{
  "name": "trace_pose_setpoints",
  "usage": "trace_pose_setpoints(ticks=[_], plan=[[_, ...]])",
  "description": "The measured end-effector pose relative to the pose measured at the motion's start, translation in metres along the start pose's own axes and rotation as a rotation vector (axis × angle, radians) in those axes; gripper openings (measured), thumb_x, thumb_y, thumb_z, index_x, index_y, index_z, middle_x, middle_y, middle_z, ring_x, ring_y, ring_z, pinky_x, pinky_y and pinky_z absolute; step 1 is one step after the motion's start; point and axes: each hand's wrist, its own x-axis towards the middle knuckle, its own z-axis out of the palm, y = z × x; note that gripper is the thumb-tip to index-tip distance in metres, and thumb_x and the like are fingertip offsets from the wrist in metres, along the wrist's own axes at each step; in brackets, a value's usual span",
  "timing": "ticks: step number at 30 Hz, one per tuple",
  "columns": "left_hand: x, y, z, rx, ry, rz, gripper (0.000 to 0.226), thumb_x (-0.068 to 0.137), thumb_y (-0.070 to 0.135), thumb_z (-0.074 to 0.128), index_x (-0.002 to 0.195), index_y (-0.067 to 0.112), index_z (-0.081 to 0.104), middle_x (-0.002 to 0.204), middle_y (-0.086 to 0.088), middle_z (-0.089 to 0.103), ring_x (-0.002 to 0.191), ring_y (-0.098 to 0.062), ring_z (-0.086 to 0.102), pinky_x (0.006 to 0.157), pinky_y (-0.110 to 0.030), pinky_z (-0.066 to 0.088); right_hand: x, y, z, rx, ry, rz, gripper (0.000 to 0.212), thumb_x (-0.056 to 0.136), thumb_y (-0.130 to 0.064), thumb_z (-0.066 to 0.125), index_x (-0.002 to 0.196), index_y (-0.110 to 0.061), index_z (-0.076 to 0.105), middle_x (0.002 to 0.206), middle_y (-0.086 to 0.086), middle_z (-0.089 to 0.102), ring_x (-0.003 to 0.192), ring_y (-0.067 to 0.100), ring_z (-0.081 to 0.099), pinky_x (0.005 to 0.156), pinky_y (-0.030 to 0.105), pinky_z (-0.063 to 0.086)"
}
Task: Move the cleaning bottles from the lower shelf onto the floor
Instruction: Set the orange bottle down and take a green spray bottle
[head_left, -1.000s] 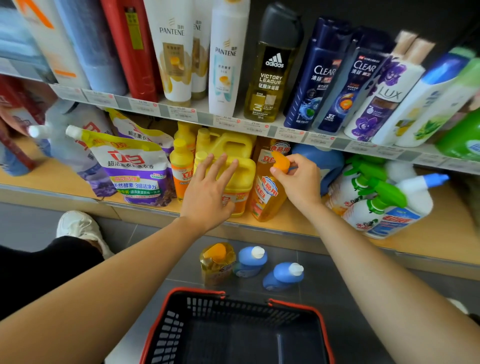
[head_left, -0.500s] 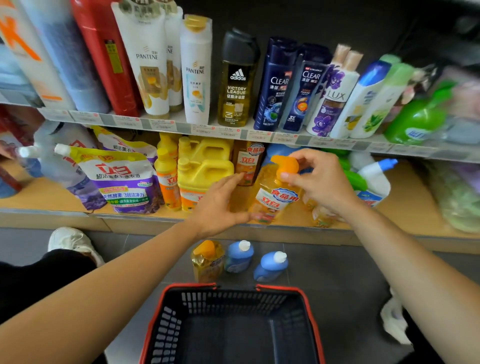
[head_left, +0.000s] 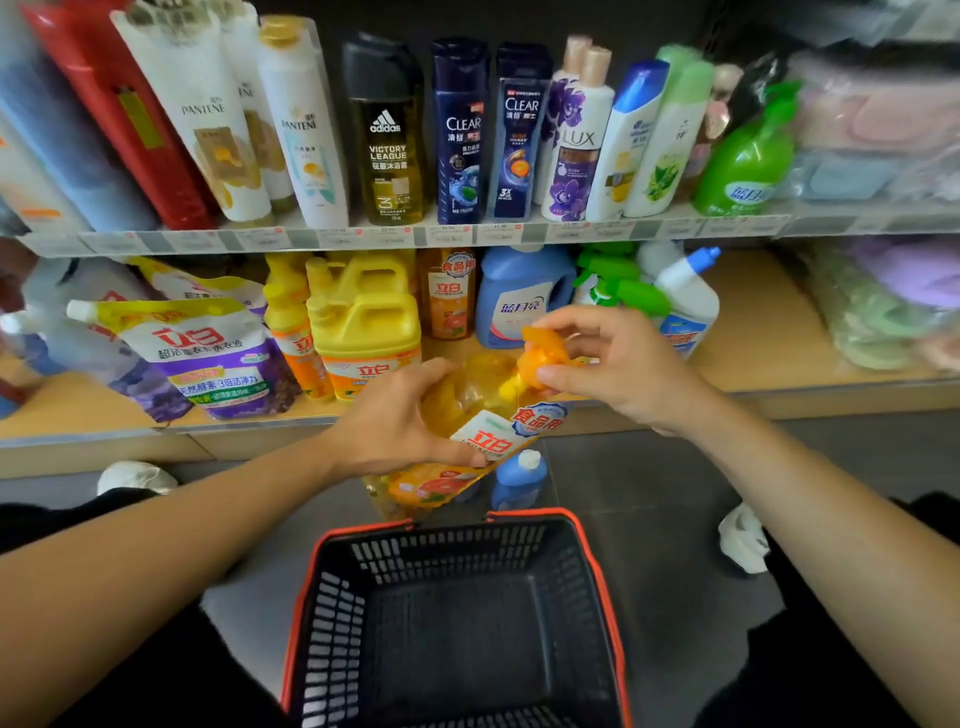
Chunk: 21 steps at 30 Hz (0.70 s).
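A clear yellow dish-soap bottle (head_left: 483, 421) with an orange cap hangs tilted in the air in front of the lower shelf (head_left: 753, 353). My right hand (head_left: 618, 364) pinches its orange cap. My left hand (head_left: 395, 421) grips the bottle's body from the left. On the floor below stands a small blue bottle with a white cap (head_left: 519, 478); the held bottle hides other floor bottles. Yellow jugs (head_left: 363, 322), an orange bottle (head_left: 449, 296), a blue detergent jug (head_left: 519, 296) and a white spray bottle (head_left: 685, 296) stand on the lower shelf.
A black basket with red rim (head_left: 457, 618) sits on the grey floor just in front of me. Refill pouches (head_left: 208, 353) lie at the lower shelf's left. Shampoo bottles (head_left: 384, 130) line the upper shelf. White shoes (head_left: 743, 540) flank the basket.
The yellow bottle has come off the lower shelf, forward and down over the floor. My left hand has moved from the yellow jug onto the bottle's body. The camera shifted right.
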Motion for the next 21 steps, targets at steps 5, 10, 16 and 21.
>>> trace_pose_setpoints(ticks=[5,10,16,21], plan=[[-0.016,0.004,0.000,0.517,0.108,-0.002,0.106,0.051,0.082,0.074,0.140,0.026,0.057,0.114,-0.007,0.075,0.106,-0.033,0.068,0.081,-0.043,0.055,-0.015,0.026,0.015,-0.248,-0.044,0.037,0.033,0.077,-0.015,0.085,0.104,-0.027,0.071,0.097,-0.003,0.072,0.083,0.009,0.068,0.079,0.040,0.061],[-0.018,-0.006,0.015,0.669,0.119,-0.014,0.111,0.044,0.093,0.043,0.139,0.036,0.056,0.107,-0.012,0.075,0.099,-0.037,0.069,0.074,-0.038,0.051,-0.020,0.055,0.034,-0.258,-0.038,0.057,0.028,0.083,-0.023,0.081,0.106,-0.032,0.069,0.101,-0.004,0.070,0.092,0.020,0.068,0.083,0.050,0.056],[-0.015,-0.004,0.032,0.452,0.098,-0.073,0.100,0.040,0.093,0.059,0.120,0.033,0.069,0.087,0.000,0.074,0.083,-0.029,0.068,0.065,-0.034,0.050,-0.012,0.071,0.043,-0.097,0.136,0.153,0.024,0.082,-0.037,0.075,0.097,-0.020,0.069,0.096,0.010,0.071,0.090,0.032,0.068,0.079,0.055,0.056],[-0.020,0.002,0.048,0.373,0.123,-0.134,0.082,0.040,0.093,0.061,0.098,0.035,0.069,0.071,0.011,0.065,0.066,-0.018,0.058,0.059,-0.029,0.039,-0.005,0.080,0.064,-0.145,0.302,0.286,0.029,0.086,-0.042,0.073,0.085,-0.014,0.067,0.077,-0.002,0.067,0.075,0.009,0.065,0.070,0.038,0.055]])
